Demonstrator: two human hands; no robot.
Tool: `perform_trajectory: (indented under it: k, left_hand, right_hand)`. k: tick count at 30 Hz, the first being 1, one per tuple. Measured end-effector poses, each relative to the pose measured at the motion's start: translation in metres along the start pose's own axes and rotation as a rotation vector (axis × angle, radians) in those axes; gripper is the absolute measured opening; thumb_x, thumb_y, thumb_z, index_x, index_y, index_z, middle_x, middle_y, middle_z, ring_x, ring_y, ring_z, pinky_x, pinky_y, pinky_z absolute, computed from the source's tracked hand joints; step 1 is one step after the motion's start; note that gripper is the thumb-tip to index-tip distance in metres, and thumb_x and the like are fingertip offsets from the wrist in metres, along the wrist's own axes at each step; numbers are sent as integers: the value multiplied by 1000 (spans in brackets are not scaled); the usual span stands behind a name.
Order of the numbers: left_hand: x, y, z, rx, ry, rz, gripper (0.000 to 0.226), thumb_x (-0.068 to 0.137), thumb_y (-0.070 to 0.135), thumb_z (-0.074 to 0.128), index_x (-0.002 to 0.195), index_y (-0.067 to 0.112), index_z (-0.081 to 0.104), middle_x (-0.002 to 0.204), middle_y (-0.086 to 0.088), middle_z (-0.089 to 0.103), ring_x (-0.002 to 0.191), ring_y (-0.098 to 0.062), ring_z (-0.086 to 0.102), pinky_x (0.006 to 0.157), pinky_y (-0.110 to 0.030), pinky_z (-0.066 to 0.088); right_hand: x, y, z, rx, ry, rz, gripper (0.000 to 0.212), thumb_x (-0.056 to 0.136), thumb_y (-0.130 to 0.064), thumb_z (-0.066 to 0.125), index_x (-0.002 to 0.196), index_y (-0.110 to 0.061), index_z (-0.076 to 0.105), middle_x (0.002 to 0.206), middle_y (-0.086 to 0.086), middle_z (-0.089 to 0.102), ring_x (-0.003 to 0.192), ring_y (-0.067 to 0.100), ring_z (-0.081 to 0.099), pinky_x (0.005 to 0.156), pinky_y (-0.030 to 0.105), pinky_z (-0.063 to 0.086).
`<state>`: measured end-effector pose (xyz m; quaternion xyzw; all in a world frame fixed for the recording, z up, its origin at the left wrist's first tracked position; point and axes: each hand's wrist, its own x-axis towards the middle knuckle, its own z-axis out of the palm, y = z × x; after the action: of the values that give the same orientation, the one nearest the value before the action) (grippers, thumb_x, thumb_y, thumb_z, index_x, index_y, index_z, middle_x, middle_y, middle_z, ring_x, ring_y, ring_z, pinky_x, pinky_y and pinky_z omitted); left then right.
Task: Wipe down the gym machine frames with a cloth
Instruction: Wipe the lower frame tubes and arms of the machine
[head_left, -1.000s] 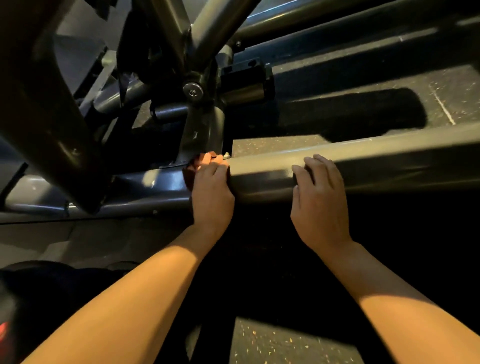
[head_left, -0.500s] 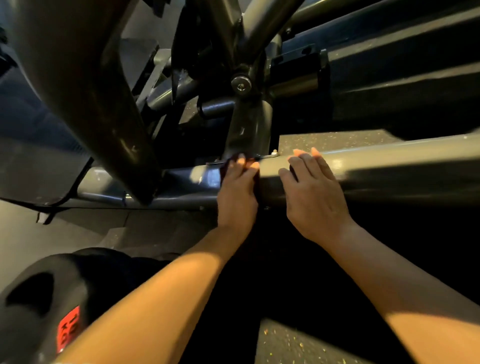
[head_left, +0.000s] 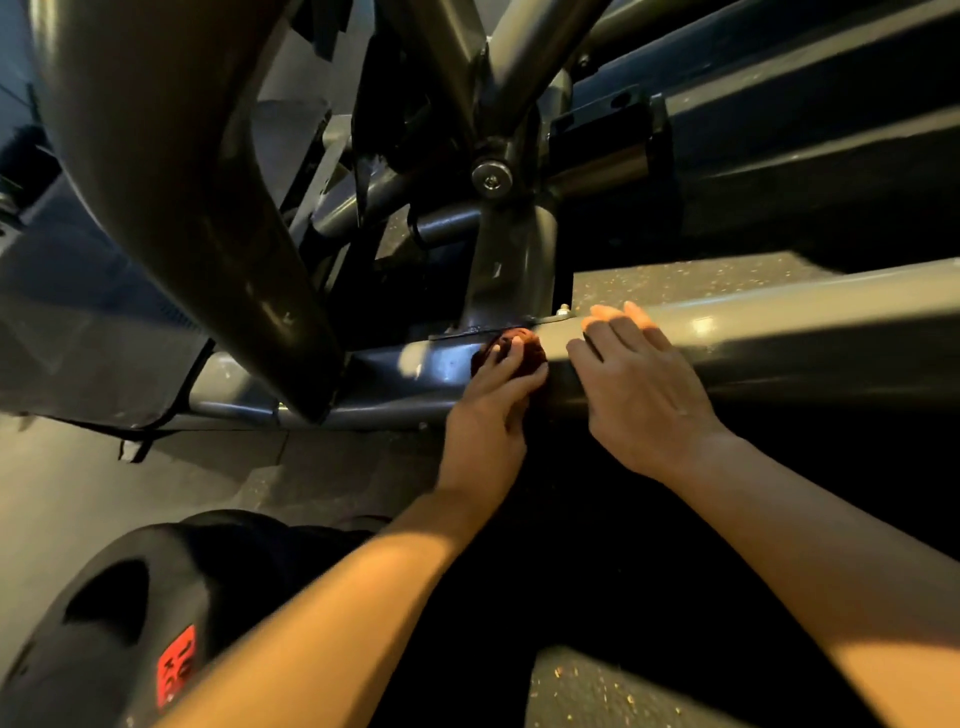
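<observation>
Head view only. Hands sit closer together vs 1 s ago: right hand (head_left: 641, 395) was well along the grey frame tube (head_left: 779, 332), now just beside left hand (head_left: 488, 410), and I see much the same spacing as 0.5 s ago. Left hand grasps a dark red cloth (head_left: 519, 349) and presses it on the tube at the joint below the upright post (head_left: 511, 270), same spot as before. Right hand is released, fingers straight and flat on top of the tube, touching it, no cloth in it. Black weight plate (head_left: 104, 623) w/ red label at bottom left shows more than 1 s ago, so the view has shifted.

Hard to make out: cloth is mostly hidden under left fingers, only a small wad shows. Under the tube it's all deep shadow, can't tell what's there. Label text blurred, partly cut off. Big dark curved tube (head_left: 171, 182) at left blocks the frame behind it.
</observation>
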<state>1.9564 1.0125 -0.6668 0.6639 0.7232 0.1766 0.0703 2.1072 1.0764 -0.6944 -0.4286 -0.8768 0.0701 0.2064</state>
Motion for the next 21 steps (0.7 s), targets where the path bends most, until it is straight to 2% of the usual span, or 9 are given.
perform_trajectory:
  k: [5,7,9,11,13,15,17,19,21]
  left_hand:
    - [25,-28,-12,74,100,-221,37,93,-2,52,125,14,63,150,-1,41,141,-15,31,110,-12,8]
    - [18,-14,-9,93,90,-188,37,91,-3,55,123,13,65,146,-3,47,138,-17,37,109,-11,9]
    - [6,-4,-6,86,41,-68,37,88,-4,59,119,13,68,140,-6,53,133,-20,43,111,-17,16]
    - [2,-7,-11,56,-12,14,37,88,-3,61,120,15,67,140,-4,53,131,-13,41,110,-17,18]
    - [13,-21,-18,74,-20,-18,38,90,1,59,123,19,64,143,-1,50,132,-7,36,110,-15,16]
    - [27,-32,-23,100,30,-122,37,91,2,58,124,20,64,146,0,47,137,-12,37,111,-17,15]
    - [26,-28,-22,126,48,-164,37,91,2,59,123,18,64,146,1,47,137,-15,38,109,-12,10]
    - [12,-19,-20,119,7,-102,37,90,0,60,122,16,65,144,0,49,135,-14,39,103,2,2]
    - [-2,-14,-21,106,-47,-6,37,89,-2,60,121,13,66,144,-2,48,132,-10,37,99,7,2]
  right_hand:
    - [0,6,-2,5,35,14,26,75,-11,65,100,-2,67,110,23,63,107,39,57,103,52,41]
    - [0,4,-5,19,16,20,25,77,-10,64,100,-1,67,111,24,62,108,40,57,100,52,42]
    - [1,-1,-6,28,1,21,24,79,-13,63,101,-2,67,114,22,62,110,37,56,98,50,44]
    - [3,-4,-5,31,18,7,21,80,-15,67,98,-3,68,113,21,63,110,36,57,97,49,45]
    - [4,-4,-5,29,31,-8,22,79,-17,70,95,-3,69,112,21,63,109,37,57,97,50,44]
    - [3,-2,-5,22,19,-12,23,79,-18,71,95,-2,69,112,23,63,109,38,57,99,52,43]
    - [3,2,-7,23,-4,10,25,79,-18,71,97,-1,68,113,24,62,109,40,57,100,53,42]
    - [3,5,-10,25,-34,40,27,82,-21,68,102,-2,67,118,23,60,113,38,55,99,52,43]
    - [3,6,-12,25,-52,55,29,85,-24,66,106,-3,66,122,21,58,115,36,53,96,48,44]
